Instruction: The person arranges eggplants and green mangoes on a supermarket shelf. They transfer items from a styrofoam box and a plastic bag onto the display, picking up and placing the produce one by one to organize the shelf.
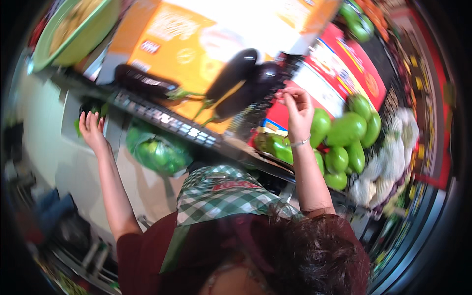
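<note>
Several dark purple eggplants lie on an orange printed cardboard sheet (184, 48) in the display: one eggplant (143, 81) at the left, others (236, 73) side by side nearer the middle. My right hand (298, 107) is raised beside the black crate edge right of them, fingers curled, thumb near the fingertips; whether anything small is between them cannot be told. Round pale-green vegetables (346, 129) lie just right of it on a red printed cardboard. My left hand (92, 129) is over a white box (72, 118) holding something dark with green parts; its fingers partly cover the contents, and its grip is unclear.
A green plastic bag (158, 151) of green produce is below the display's front rail (166, 118). A pale-green tub (55, 44) is at the upper left. Netted garlic (387, 166) lies at the right, with green peppers (357, 22) at the upper right.
</note>
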A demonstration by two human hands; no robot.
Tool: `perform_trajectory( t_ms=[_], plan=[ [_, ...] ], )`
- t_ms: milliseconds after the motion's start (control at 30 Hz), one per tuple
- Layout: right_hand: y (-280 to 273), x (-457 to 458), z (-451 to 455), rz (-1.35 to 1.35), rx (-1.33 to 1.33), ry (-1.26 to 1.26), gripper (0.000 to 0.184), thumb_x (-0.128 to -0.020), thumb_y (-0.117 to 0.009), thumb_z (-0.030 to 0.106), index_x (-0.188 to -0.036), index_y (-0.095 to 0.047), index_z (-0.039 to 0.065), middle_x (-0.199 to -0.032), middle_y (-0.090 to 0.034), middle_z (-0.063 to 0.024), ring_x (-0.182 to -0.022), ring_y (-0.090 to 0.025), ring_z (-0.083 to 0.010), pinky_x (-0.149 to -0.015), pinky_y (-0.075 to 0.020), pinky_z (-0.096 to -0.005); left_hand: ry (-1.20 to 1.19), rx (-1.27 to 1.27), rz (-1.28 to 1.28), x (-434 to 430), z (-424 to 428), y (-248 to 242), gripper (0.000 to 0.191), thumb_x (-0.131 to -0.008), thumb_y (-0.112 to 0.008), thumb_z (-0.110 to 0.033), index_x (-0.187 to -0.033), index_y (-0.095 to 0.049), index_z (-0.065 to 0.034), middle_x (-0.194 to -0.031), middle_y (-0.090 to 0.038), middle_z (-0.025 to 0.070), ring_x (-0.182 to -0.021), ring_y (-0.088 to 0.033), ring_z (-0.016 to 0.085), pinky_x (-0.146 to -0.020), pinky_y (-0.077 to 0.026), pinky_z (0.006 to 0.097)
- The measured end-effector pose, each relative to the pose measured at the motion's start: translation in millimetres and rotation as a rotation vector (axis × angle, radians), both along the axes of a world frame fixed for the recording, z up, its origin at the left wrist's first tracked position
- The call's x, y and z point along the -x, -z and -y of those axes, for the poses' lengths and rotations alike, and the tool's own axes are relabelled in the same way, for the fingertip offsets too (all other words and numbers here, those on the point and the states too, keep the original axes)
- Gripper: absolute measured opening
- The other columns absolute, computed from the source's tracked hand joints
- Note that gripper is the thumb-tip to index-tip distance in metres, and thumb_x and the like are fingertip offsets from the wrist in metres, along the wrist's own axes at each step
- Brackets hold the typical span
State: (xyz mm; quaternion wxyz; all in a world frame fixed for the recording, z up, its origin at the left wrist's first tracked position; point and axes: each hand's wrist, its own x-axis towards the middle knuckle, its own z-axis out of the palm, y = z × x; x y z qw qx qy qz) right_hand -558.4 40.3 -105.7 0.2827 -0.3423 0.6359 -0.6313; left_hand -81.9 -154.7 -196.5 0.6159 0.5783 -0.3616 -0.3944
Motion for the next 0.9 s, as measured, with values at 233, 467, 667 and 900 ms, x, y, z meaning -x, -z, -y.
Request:
perform_trajectory(
  t_ms=[233, 467, 667, 900],
  plan=[
    [1.6, 104.0, -116.1, -0.685, -0.607, 0.466, 0.093, -0.066, -0.081, 0.034, -0.137, -0.033, -0.003, -0.126, -0.047, -0.0266, -0.114, -0.051, -0.0364, -0.098, -0.042, -0.0415, 1.288, 0.291, 0.307, 287.4, -116.7, -120.6, 0.039, -0.082, -0.065, -0.002, -0.119, -0.055, -0.0003, -0.1, -0.064, 0.0093, -0.091, -0.063, 0.015, -0.081, -0.051, 0.0288],
    [23.1, 74.3, -123.9, -0.647, -0.73, 0.357, 0.123, -0.056, -0.086, 0.033, -0.148, -0.007, 0.014, -0.124, -0.045, -0.0271, -0.105, -0.055, -0.0428, -0.086, -0.0493, -0.0467, 2.196, 0.142, 1.308, 435.4, -164.5, -68.0, 0.087, -0.06, -0.081, -0.049, -0.124, -0.05, -0.0002, -0.104, -0.06, 0.0247, -0.104, -0.058, 0.038, -0.092, -0.046, 0.0413],
    [4.1, 72.4, -120.8, -0.599, -0.577, 0.404, 0.115, -0.058, -0.083, 0.026, -0.147, -0.013, 0.013, -0.122, -0.047, -0.0246, -0.106, -0.057, -0.0382, -0.088, -0.049, -0.0445, 2.305, 0.215, 1.268, 445.6, -165.7, -44.2, 0.093, -0.056, -0.079, -0.059, -0.123, -0.053, 0.0001, -0.111, -0.059, 0.0252, -0.106, -0.058, 0.036, -0.092, -0.046, 0.0409],
    [-27.1, 118.4, -158.3, 0.472, 0.284, 0.145, 0.085, -0.073, -0.074, 0.019, -0.142, -0.026, 0.004, -0.128, -0.049, -0.0151, -0.113, -0.054, -0.0281, -0.098, -0.0452, -0.0411, 2.171, -0.702, 0.407, 433.7, -141.4, -70.5, 0.074, -0.076, -0.073, -0.046, -0.127, -0.051, 0.0025, -0.12, -0.06, 0.0163, -0.109, -0.058, 0.023, -0.091, -0.047, 0.0353]
  ],
)
